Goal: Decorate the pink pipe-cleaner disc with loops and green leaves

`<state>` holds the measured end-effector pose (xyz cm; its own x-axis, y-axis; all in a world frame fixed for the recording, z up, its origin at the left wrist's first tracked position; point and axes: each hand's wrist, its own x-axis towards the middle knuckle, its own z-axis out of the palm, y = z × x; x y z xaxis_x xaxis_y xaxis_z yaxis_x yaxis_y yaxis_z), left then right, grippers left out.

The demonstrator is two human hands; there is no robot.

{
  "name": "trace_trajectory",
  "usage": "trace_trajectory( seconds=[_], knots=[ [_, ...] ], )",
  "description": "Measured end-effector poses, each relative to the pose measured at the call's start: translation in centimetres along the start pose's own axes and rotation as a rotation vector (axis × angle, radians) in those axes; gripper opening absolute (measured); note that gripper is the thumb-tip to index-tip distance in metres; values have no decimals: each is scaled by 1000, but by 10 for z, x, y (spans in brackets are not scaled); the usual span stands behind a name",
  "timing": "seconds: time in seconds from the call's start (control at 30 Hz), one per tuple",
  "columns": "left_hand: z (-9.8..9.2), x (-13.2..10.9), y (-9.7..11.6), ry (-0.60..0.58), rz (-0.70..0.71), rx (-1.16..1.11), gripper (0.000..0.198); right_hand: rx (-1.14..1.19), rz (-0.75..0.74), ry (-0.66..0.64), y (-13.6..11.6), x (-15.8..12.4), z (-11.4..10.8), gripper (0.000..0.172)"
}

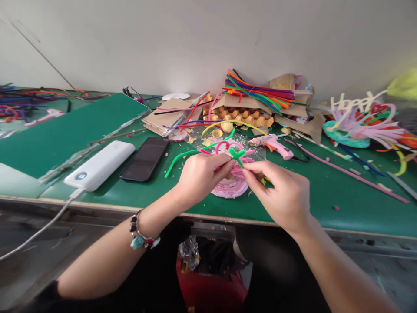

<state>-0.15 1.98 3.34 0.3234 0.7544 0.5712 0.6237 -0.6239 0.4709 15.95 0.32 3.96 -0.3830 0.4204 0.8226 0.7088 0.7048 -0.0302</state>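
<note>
A green pipe cleaner (237, 154), bent into small loops at its top, is pinched between both hands above the table. My left hand (206, 177) grips it from the left with thumb and forefinger. From the right, my right hand (280, 191) pinches its lower end, fingers closed. Beneath and behind the hands lies a round pink piece (230, 190) made of coiled pipe cleaners, partly hidden by them. Another green pipe cleaner (182, 154) stretches across the table by my left hand. A pink glue gun (273, 144) rests beyond my right hand.
A white power bank (100, 165) with a cable and a black phone (145, 159) lie at left. Behind are an egg carton (241, 116), a bundle of coloured pipe cleaners (257, 91) and cardboard (167, 114). A decorated piece reading "Happy" (358, 124) sits at right.
</note>
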Motion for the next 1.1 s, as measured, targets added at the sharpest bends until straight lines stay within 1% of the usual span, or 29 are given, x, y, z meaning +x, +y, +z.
trace_trajectory(
  seconds=[0.2, 0.4, 0.5, 0.57, 0.63, 0.7, 0.8, 0.87, 0.97, 1.1],
  knots=[
    [3, -2, 2, 50, 3, -16, 32, -50, -13, 1, -1, -2, 1, 7],
    [6, -2, 2, 100, -15, 56, 34, -31, -14, -11, -3, -2, 2, 5],
    [5, -2, 2, 103, -24, 76, 34, -4, -3, -12, -3, -1, 2, 6],
    [4, -1, 2, 87, -33, 24, 32, 17, 10, -13, -3, 0, 2, 7],
    [2, 0, 3, 68, -62, -93, 29, 40, 29, -13, -4, 0, 3, 9],
    [1, 2, 4, 37, -120, -257, 28, 56, 43, -8, -4, 0, 3, 12],
    [0, 5, 7, -54, -253, -566, 26, 62, 61, 9, -4, -1, 3, 14],
    [1, 5, 9, -92, -348, -767, 22, 60, 80, 19, -5, -1, 3, 14],
    [4, 4, 11, -91, -453, -984, 16, 73, 120, 27, -6, -2, 4, 13],
    [9, 2, 11, -103, -511, -1183, 17, 123, 178, 3, -7, -3, 5, 10]
  ],
)
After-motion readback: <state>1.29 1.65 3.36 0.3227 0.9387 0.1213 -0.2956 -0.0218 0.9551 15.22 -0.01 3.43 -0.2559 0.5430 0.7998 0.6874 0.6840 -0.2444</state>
